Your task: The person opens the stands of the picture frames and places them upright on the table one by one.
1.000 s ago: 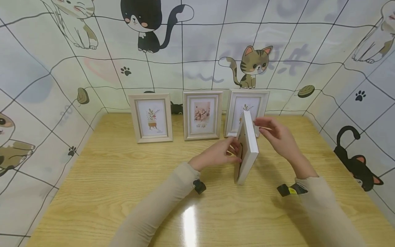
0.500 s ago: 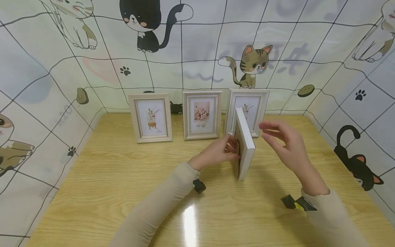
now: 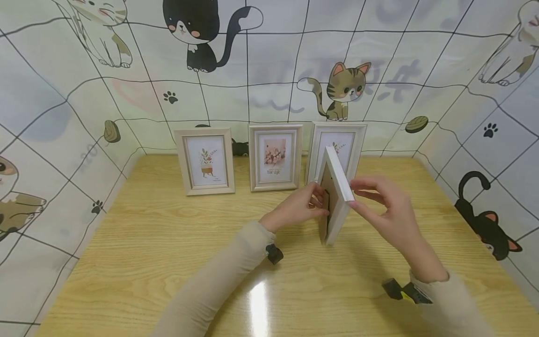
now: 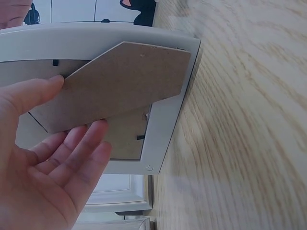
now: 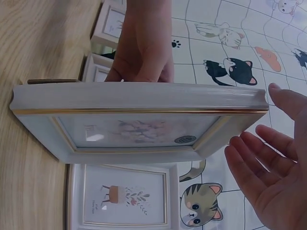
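A white picture frame point(image 3: 339, 177) stands on the table, turned nearly edge-on in the head view. My left hand point(image 3: 296, 206) is behind it. In the left wrist view, the thumb and fingers pinch the brown folding stand point(image 4: 129, 81), which tilts out from the backing. At the upper front corner is my right hand point(image 3: 391, 210), its fingers loosely bent around that corner. The right wrist view shows the hand point(image 5: 278, 167) beside the frame's top edge, gripping nothing; contact is hard to tell. The frame's front has thin gold trim and a pale print point(image 5: 139, 132).
Three more picture frames stand along the back wall: a beige one point(image 3: 184, 161) at left, a champagne one point(image 3: 254, 159) in the middle, and a white one point(image 3: 357, 150) at right, partly covered by the handled frame. Cat-patterned cloth point(image 3: 273, 56) walls the wooden table point(image 3: 168, 243).
My right hand has drawn back towards me, from the frame's far edge to its near upper corner. The frame has shifted slightly left and turned a little, with my left hand still at its back.
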Tool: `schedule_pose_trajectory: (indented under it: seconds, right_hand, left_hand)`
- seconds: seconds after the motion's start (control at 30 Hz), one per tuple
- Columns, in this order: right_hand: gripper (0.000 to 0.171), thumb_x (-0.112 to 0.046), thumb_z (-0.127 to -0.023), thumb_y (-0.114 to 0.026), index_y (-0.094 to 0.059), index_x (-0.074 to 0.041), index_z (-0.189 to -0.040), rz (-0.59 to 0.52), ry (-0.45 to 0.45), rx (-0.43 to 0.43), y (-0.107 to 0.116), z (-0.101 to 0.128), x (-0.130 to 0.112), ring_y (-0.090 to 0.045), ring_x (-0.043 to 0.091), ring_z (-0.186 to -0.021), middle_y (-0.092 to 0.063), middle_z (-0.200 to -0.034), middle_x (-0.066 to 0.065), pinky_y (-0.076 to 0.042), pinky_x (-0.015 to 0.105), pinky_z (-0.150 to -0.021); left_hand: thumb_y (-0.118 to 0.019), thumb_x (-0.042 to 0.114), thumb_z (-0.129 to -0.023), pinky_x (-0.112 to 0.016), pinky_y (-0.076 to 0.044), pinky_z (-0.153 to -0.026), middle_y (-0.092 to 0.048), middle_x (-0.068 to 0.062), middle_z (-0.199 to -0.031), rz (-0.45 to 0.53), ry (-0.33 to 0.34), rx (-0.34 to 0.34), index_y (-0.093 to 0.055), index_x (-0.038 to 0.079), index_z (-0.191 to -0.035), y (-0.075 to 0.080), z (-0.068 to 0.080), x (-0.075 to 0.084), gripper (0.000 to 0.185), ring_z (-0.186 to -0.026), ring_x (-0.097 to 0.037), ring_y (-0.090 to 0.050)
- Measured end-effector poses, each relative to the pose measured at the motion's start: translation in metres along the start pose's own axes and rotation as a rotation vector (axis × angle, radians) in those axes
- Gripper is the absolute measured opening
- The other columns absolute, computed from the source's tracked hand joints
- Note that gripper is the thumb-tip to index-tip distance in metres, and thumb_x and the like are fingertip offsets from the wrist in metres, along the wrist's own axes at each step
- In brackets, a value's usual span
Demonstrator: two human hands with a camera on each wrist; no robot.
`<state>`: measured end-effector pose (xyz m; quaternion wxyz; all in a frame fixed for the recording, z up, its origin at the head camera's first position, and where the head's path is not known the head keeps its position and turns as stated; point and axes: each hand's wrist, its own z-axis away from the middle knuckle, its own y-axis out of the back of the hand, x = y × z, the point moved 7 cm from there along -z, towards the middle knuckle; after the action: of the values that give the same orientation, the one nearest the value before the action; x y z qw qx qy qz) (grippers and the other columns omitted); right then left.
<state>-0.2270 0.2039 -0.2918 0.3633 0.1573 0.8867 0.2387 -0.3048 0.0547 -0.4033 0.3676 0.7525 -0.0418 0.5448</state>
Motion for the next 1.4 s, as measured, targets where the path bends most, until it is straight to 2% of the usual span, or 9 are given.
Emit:
schedule_pose_trajectory:
  seconds: [0.13, 0.37, 0.43, 0.63, 0.73, 0.97, 1.4]
  right_hand:
    - [0.053, 0.017, -0.071, -0.078, -0.066, -0.001, -0.12, -0.002, -0.008, 0.005, -0.003, 0.004, 0.001, -0.065, -0.002, -0.107, -0.068, -0.113, 0.009, -0.055, 0.013, -0.087]
    - [0.055, 0.017, -0.072, -0.078, -0.064, -0.001, -0.122, 0.006, -0.028, 0.009, -0.007, 0.008, 0.006, -0.063, -0.005, -0.105, -0.066, -0.116, -0.007, -0.056, 0.013, -0.084]
    - [0.056, 0.016, -0.072, -0.078, -0.063, -0.001, -0.123, 0.018, -0.04, 0.015, -0.007, 0.009, 0.007, -0.063, -0.006, -0.104, -0.065, -0.117, -0.008, -0.056, 0.012, -0.083]
    - [0.058, 0.016, -0.072, -0.079, -0.062, -0.001, -0.126, 0.048, -0.084, 0.048, -0.009, 0.011, 0.007, -0.062, -0.008, -0.099, -0.068, -0.114, 0.009, -0.055, 0.009, -0.078]
    - [0.059, 0.015, -0.072, -0.079, -0.061, 0.0, -0.126, 0.071, -0.092, 0.058, -0.009, 0.011, 0.007, -0.061, -0.009, -0.095, -0.068, -0.11, 0.014, -0.054, 0.007, -0.077]
    - [0.057, 0.015, -0.073, -0.079, -0.061, 0.0, -0.125, 0.098, -0.108, 0.068, -0.009, 0.012, 0.008, -0.059, -0.01, -0.089, -0.067, -0.101, 0.012, -0.053, 0.005, -0.073]
    - [0.052, 0.014, -0.075, -0.077, -0.062, 0.001, -0.123, 0.088, -0.12, 0.078, -0.01, 0.013, 0.008, -0.06, -0.011, -0.09, -0.067, -0.102, 0.013, -0.054, 0.006, -0.071]
  left_hand:
    - [-0.075, 0.014, -0.089, -0.017, -0.056, -0.086, -0.064, -0.013, -0.113, -0.014, 0.006, 0.007, -0.05, 0.001, -0.122, 0.001, 0.0, 0.0, 0.044, -0.101, -0.02, -0.069]
    - [-0.074, 0.017, -0.09, -0.016, -0.056, -0.086, -0.063, -0.011, -0.114, -0.037, 0.014, 0.008, -0.049, 0.003, -0.123, 0.001, -0.001, -0.002, 0.044, -0.103, -0.019, -0.07]
    - [-0.074, 0.017, -0.09, -0.017, -0.056, -0.086, -0.063, -0.011, -0.114, -0.041, 0.013, 0.007, -0.049, 0.003, -0.124, 0.001, -0.001, -0.001, 0.045, -0.103, -0.019, -0.07]
    - [-0.074, 0.017, -0.09, -0.018, -0.056, -0.086, -0.062, -0.012, -0.115, -0.035, 0.011, 0.004, -0.049, 0.001, -0.124, 0.0, -0.003, -0.001, 0.046, -0.104, -0.021, -0.069]
    - [-0.074, 0.017, -0.09, -0.017, -0.056, -0.085, -0.062, -0.012, -0.115, -0.036, 0.011, 0.004, -0.049, 0.001, -0.125, -0.001, -0.004, -0.001, 0.046, -0.103, -0.021, -0.069]
    - [-0.074, 0.018, -0.09, -0.016, -0.056, -0.084, -0.063, -0.012, -0.117, -0.038, 0.012, 0.007, -0.049, 0.001, -0.126, -0.002, -0.004, -0.002, 0.047, -0.103, -0.02, -0.069]
    - [-0.074, 0.017, -0.09, -0.016, -0.056, -0.083, -0.061, -0.014, -0.119, -0.05, 0.023, 0.024, -0.045, 0.001, -0.13, -0.004, -0.001, 0.002, 0.052, -0.104, -0.023, -0.07]
